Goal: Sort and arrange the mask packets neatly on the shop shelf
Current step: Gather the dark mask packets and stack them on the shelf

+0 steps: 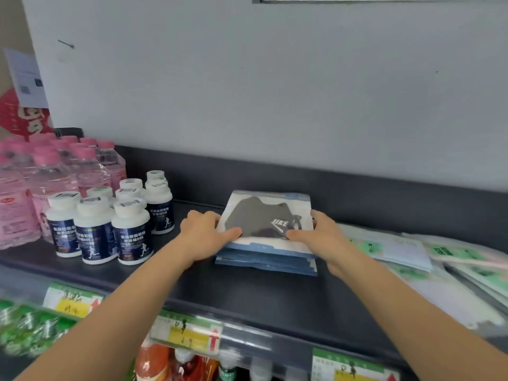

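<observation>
A: Head view: dark shelf (247, 290) is running under grey wall (275, 92); left hand (204, 232), right hand (320, 237) are gripping mask packet stack (265, 215) mid-shelf.
B: Obscured?
A: Rightward, loose packets (398, 250) are blurring, cut off.

Packet stack (268, 237) mid-shelf (247, 287); bottles (115, 215) left, loose packets (406, 248) right.

I see bare shelf (247, 292) before the packet stack (265, 261); supplement bottles (132, 232) wall its left, loose packets (398, 248) (overlapping) its right.
</observation>
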Demonstrator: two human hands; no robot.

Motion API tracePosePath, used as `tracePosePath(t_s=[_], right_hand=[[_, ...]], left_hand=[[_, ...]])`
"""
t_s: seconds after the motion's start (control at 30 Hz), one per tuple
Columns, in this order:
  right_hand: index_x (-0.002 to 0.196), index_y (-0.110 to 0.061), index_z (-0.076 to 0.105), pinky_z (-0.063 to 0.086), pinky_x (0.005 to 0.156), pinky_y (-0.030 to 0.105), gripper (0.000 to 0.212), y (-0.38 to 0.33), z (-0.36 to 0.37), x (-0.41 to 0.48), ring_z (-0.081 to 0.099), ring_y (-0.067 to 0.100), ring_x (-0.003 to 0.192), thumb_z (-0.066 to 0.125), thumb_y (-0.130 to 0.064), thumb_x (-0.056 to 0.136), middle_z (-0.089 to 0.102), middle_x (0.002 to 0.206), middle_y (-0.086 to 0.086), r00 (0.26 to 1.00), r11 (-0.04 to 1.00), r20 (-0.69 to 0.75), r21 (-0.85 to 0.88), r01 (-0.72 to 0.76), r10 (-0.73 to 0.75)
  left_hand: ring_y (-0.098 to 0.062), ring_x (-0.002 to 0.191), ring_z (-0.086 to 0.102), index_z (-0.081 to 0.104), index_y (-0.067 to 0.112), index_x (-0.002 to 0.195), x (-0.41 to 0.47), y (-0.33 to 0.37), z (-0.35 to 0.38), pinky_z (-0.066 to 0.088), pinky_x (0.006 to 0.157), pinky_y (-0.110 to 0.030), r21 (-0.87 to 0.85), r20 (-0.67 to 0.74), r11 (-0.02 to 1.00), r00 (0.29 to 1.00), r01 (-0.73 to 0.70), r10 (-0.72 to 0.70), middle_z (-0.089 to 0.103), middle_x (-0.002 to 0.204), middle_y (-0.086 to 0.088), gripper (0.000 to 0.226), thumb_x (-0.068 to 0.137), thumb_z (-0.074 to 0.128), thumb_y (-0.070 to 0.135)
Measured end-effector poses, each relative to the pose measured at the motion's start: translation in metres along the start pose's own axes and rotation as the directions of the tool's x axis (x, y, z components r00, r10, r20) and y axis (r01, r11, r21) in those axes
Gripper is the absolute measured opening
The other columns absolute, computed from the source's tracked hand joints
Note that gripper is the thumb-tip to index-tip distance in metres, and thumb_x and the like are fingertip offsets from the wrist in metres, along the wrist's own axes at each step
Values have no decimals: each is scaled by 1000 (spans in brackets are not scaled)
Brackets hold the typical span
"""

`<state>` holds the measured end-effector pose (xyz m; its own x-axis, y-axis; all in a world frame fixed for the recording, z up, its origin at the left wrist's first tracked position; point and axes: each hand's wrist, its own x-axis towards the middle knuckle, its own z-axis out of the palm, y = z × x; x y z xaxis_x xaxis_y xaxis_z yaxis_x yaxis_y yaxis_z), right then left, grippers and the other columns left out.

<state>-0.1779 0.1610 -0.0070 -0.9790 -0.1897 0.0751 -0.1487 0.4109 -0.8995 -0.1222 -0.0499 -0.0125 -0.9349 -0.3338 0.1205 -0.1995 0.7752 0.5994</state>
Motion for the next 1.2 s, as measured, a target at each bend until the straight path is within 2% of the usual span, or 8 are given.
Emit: tracePosePath(t_s=[0.1, 0.27, 0.43, 0.57, 0.7, 0.83, 1.03, 1.2], right_hand=[[132, -20, 45, 47, 93, 37, 66, 9, 9, 1, 52, 29, 115, 73, -28, 73, 47, 133, 8, 994, 993, -7, -47, -109, 109], [130, -11, 41, 44, 99, 44, 73, 10, 13, 5, 55, 29, 113, 80, -12, 69, 56, 125, 6, 955, 912, -4, 296, -283, 298], [101, -6, 66, 56, 60, 30, 43, 8, 12, -5, 71, 23, 71, 81, 1, 62, 74, 81, 9, 917, 789, 85, 483, -379, 389], [107, -5, 64, 53, 88, 41, 48, 5, 15, -13, 68, 28, 92, 81, 2, 62, 73, 97, 11, 962, 855, 38, 449, -259, 272], [99, -14, 64, 52, 75, 26, 43, -8, 16, -28, 68, 16, 88, 78, 7, 64, 73, 93, -1, 990, 966, -133, 250, 72, -39], [97, -22, 59, 51, 68, 18, 49, -22, 13, -41, 67, 9, 81, 77, 7, 63, 71, 91, -4, 942, 954, -199, 80, 289, -269], [98, -31, 51, 44, 55, 3, 42, -18, 4, -47, 62, -9, 74, 71, -1, 77, 65, 96, -10, 940, 940, -217, 164, 300, -262], [134, -40, 23, 44, 83, 12, 90, 9, 12, -58, 55, -6, 103, 76, -1, 73, 53, 119, -23, 968, 956, -172, 197, 215, -183]], left_hand=[[-28, 125, 43, 38, 15, 138, 7, -14, 9, 38, 101, -37, -3, 146, 999, 988, 43, -42, 41, 140, -11, 72, 84, 54, 61], [-19, 110, 50, 33, 13, 139, 13, -17, 16, 40, 87, -30, -295, 140, 956, 990, 13, 30, 49, 131, -2, 73, 83, 66, 47], [-21, 106, 59, 55, 13, 117, 12, -21, 15, 45, 97, -40, -339, 186, 941, 978, -25, 93, 63, 116, -3, 43, 84, 67, 36], [-16, 106, 55, 52, 18, 120, 9, -23, 9, 44, 94, -32, -352, 179, 933, 973, -73, 144, 59, 113, 4, 42, 85, 66, 34], [-11, 114, 50, 17, 23, 144, 8, -25, 5, 38, 98, -28, -591, 168, 804, 965, -67, 203, 52, 115, 15, 93, 75, 78, 35], [-10, 119, 53, 28, 19, 142, 9, -23, 1, 40, 107, -36, -685, 9, 705, 967, -180, 255, 54, 130, 7, 88, 71, 73, 45], [17, 91, 57, 34, 34, 124, -2, -9, -3, 44, 68, -3, -693, -190, 664, 960, -281, 207, 56, 104, 29, 46, 87, 60, 42], [18, 101, 53, -11, 37, 147, -18, -2, 14, 41, 85, -5, -611, -121, 724, 941, -321, 316, 47, 123, 26, 92, 91, 60, 28]])
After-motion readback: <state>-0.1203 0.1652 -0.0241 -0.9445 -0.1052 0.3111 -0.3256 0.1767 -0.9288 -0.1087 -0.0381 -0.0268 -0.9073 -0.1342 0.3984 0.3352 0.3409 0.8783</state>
